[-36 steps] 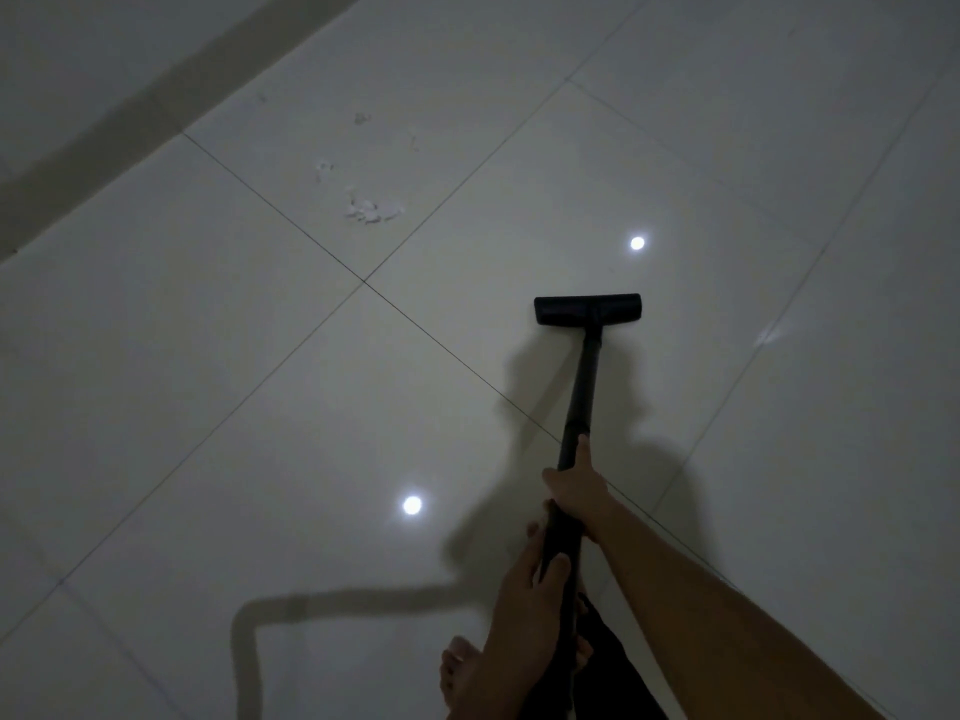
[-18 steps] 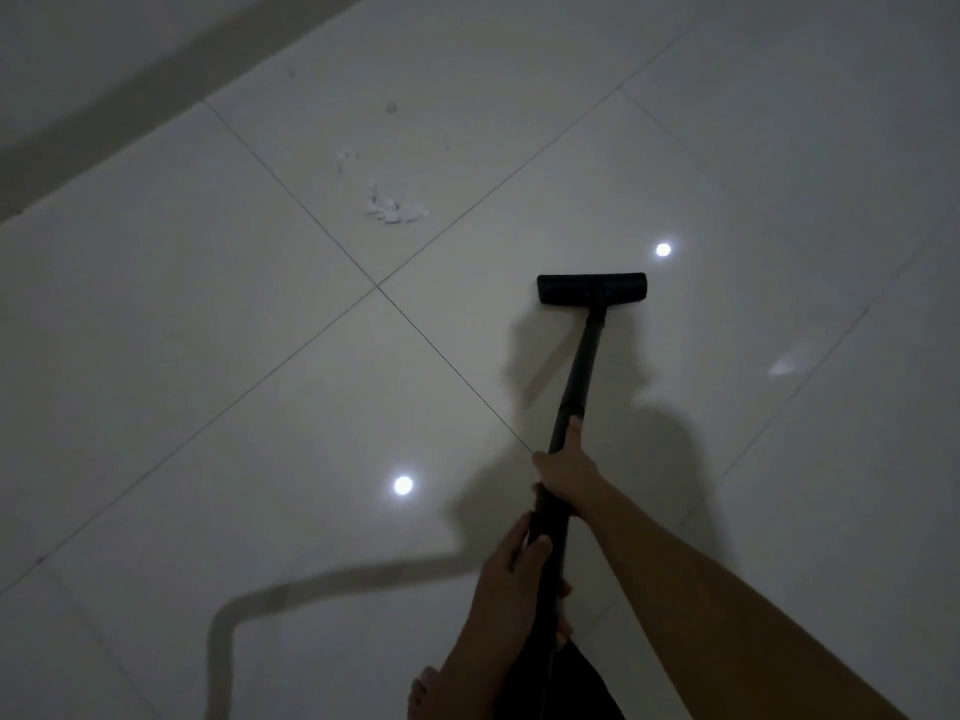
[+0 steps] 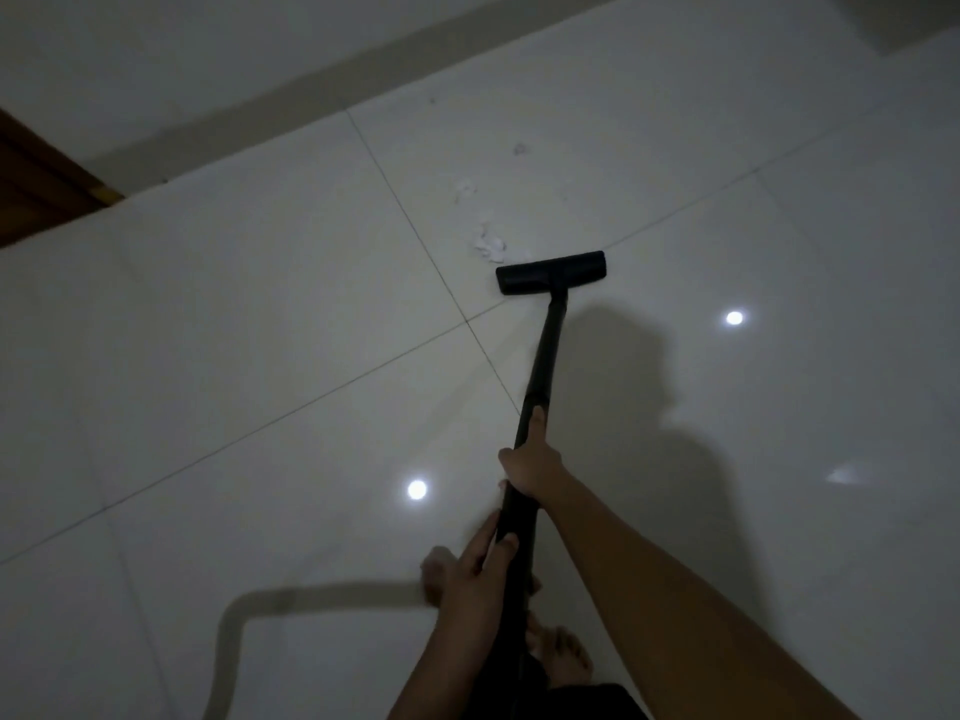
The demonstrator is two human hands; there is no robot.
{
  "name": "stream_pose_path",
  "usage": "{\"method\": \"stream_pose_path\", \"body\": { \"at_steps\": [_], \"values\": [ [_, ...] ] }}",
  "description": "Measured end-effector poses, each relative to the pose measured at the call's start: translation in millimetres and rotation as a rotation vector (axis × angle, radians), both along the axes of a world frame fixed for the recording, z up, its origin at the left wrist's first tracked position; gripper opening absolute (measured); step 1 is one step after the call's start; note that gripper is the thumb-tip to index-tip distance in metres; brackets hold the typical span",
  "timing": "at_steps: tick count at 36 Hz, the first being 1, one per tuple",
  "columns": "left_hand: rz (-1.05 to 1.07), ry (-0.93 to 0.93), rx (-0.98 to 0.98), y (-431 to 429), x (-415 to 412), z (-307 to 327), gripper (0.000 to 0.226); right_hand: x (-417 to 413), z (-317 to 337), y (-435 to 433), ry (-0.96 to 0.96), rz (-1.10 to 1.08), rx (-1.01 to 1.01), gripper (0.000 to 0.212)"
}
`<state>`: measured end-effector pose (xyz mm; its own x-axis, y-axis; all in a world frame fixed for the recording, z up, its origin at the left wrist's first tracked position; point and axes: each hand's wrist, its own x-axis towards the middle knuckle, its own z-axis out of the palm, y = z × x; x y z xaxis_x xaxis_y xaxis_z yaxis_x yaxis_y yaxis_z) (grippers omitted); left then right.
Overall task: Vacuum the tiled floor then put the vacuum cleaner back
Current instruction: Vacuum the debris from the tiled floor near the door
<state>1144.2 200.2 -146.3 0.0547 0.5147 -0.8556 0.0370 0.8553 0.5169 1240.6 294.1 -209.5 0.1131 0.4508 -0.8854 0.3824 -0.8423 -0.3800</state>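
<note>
A black vacuum wand (image 3: 543, 356) runs from my hands down to a flat black floor nozzle (image 3: 551, 272) resting on the pale glossy tiled floor (image 3: 260, 356). My right hand (image 3: 532, 462) grips the wand higher up, thumb along the tube. Lower on the wand, my left hand (image 3: 480, 574) is wrapped around it. White debris scraps (image 3: 489, 244) lie touching the nozzle's far left corner, with more small bits (image 3: 464, 189) and a dark speck (image 3: 519, 149) beyond.
A pale skirting strip and wall (image 3: 260, 111) run across the back. A brown wooden door edge (image 3: 36, 189) stands at the far left. My bare feet (image 3: 561, 657) are below the hands. Ceiling lights reflect as bright spots (image 3: 417, 489) on the tiles.
The nozzle has been pushed forward and left until it reaches the white scraps. The view has swung, bringing the wall and door edge into sight. Both hands keep their grip.
</note>
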Motion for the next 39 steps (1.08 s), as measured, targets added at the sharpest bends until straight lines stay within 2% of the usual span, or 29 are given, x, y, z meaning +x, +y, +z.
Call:
{"method": "stream_pose_path", "body": {
  "at_steps": [10,15,22,27,31,39],
  "values": [
    [0.071,-0.031,0.068,75.2,-57.8,8.0,0.037,-72.3,-7.0,84.9,0.065,0.008,0.006,0.083],
    [0.107,-0.024,0.073,102.6,-72.0,7.9,0.027,-89.3,-10.5,114.2,0.071,0.009,0.005,0.083],
    [0.173,-0.05,0.087,143.0,-71.7,3.0,0.033,-95.3,-17.8,160.0,0.074,0.069,0.008,0.085],
    [0.243,-0.052,0.073,171.5,-67.1,-4.0,0.028,-95.5,-21.7,192.3,0.108,0.084,0.016,0.084],
    [0.269,-0.067,0.052,198.5,-58.5,-8.6,0.037,-89.1,-25.4,223.1,0.104,0.117,0.031,0.083],
    [0.322,-0.083,0.045,258.1,-40.1,-21.2,0.04,-75.1,-36.1,288.7,0.094,0.196,0.053,0.082]
  ]
}}
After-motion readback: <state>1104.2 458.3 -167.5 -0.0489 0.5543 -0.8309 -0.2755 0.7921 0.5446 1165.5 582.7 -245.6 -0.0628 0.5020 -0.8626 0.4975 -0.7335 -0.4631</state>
